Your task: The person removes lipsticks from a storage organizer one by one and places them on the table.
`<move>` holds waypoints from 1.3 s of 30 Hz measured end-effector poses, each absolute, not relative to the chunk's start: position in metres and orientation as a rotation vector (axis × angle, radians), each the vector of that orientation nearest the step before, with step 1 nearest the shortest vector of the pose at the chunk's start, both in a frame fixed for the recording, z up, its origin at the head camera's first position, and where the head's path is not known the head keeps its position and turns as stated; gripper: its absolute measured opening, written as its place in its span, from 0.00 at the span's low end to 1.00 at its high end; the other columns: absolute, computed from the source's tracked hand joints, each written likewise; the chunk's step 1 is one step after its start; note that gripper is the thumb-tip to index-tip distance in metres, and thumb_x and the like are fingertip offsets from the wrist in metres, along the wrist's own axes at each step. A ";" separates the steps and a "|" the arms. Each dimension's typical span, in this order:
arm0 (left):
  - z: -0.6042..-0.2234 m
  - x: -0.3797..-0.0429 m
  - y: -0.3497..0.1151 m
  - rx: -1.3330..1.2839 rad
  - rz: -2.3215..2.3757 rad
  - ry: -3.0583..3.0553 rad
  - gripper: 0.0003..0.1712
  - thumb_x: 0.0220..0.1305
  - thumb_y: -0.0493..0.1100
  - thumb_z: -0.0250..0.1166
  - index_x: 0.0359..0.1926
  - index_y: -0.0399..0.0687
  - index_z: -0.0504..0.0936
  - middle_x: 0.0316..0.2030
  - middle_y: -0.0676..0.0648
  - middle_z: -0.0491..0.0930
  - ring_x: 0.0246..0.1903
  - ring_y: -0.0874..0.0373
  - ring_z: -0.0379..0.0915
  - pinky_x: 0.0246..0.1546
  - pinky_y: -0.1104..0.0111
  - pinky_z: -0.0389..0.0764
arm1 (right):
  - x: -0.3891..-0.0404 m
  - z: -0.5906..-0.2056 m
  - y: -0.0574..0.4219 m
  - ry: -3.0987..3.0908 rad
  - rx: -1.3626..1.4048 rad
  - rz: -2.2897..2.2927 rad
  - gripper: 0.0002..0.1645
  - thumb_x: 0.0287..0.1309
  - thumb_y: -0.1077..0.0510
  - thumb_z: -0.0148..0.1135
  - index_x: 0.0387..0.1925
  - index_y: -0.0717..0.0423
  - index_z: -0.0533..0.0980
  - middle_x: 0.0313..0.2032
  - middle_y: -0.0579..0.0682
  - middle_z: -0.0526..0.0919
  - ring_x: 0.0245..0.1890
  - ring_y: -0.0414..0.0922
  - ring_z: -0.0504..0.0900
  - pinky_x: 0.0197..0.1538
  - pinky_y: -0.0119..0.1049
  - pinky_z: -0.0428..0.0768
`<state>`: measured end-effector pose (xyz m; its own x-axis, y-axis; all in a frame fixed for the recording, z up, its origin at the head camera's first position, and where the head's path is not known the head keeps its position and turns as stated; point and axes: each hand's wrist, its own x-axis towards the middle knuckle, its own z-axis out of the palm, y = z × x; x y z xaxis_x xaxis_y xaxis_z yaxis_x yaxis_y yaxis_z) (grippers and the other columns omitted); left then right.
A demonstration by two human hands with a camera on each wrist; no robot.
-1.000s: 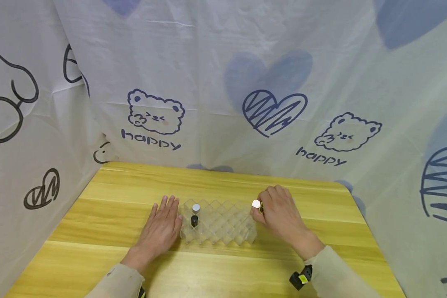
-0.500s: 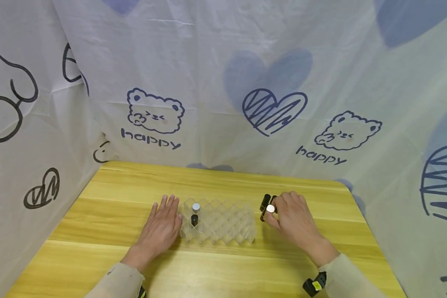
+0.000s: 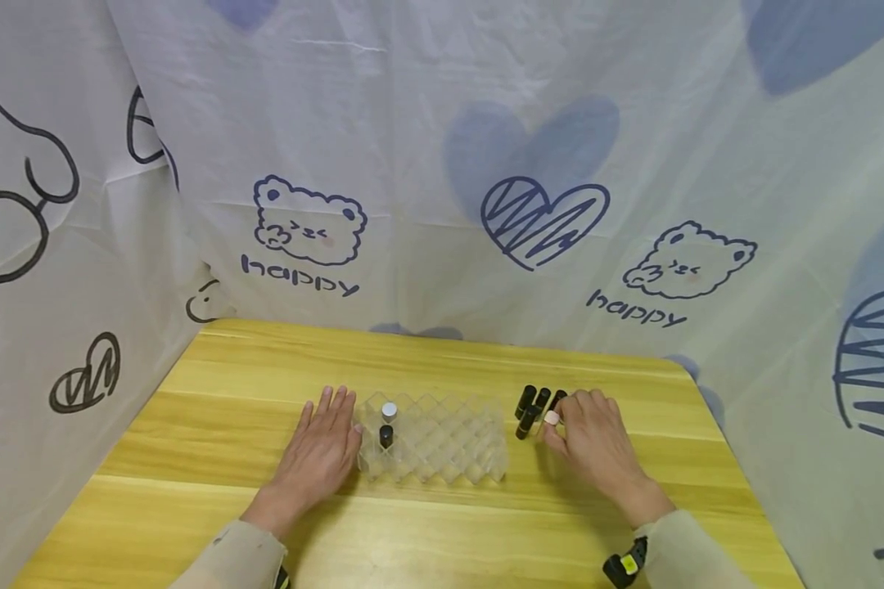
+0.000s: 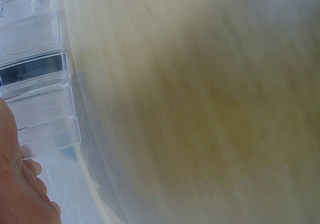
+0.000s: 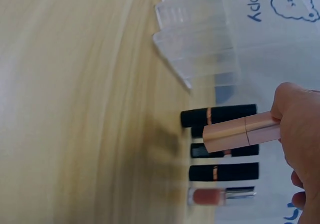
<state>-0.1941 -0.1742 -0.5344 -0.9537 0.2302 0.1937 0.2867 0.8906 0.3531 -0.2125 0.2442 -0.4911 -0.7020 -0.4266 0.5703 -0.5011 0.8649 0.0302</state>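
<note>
My right hand pinches a rose-pink lipstick tube between thumb and fingers, just right of a group of black lipstick tubes. In the right wrist view, the pink tube overlaps the black ones. My left hand lies flat with fingers extended, its thumb at the left end of a clear organizer with diamond-shaped compartments. A black tube and a silver-topped tube stand in the organizer's left compartments. Part of the organizer shows beside the hand in the left wrist view.
A lip gloss with a silver cap stands at the end of the row of black tubes. The wooden table extends around the organizer. A printed white cloth hangs behind and at both sides.
My right hand has moved right with the lipstick tube, away from the organizer's right end, bringing the black tubes into sight. My left hand keeps its place.
</note>
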 end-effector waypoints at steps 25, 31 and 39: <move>-0.535 -0.194 -0.173 -0.399 -0.572 -2.922 0.35 0.86 0.51 0.43 0.82 0.33 0.55 0.81 0.34 0.55 0.83 0.38 0.44 0.82 0.41 0.46 | -0.226 -0.521 0.247 -2.588 0.538 0.205 0.13 0.62 0.52 0.71 0.33 0.57 0.78 0.27 0.47 0.69 0.29 0.48 0.64 0.37 0.37 0.60; -0.535 -0.194 -0.173 -0.401 -0.567 -2.920 0.35 0.86 0.51 0.43 0.82 0.33 0.55 0.81 0.33 0.56 0.83 0.38 0.44 0.82 0.40 0.46 | -0.226 -0.522 0.249 -2.594 0.523 0.204 0.13 0.62 0.52 0.71 0.33 0.57 0.78 0.28 0.48 0.71 0.30 0.48 0.65 0.37 0.38 0.61; -0.535 -0.193 -0.174 -0.397 -0.569 -2.928 0.35 0.86 0.52 0.42 0.82 0.34 0.55 0.81 0.34 0.54 0.83 0.37 0.43 0.82 0.40 0.46 | -0.226 -0.522 0.249 -2.629 0.501 0.218 0.13 0.63 0.51 0.70 0.33 0.56 0.78 0.29 0.48 0.72 0.31 0.49 0.65 0.38 0.38 0.62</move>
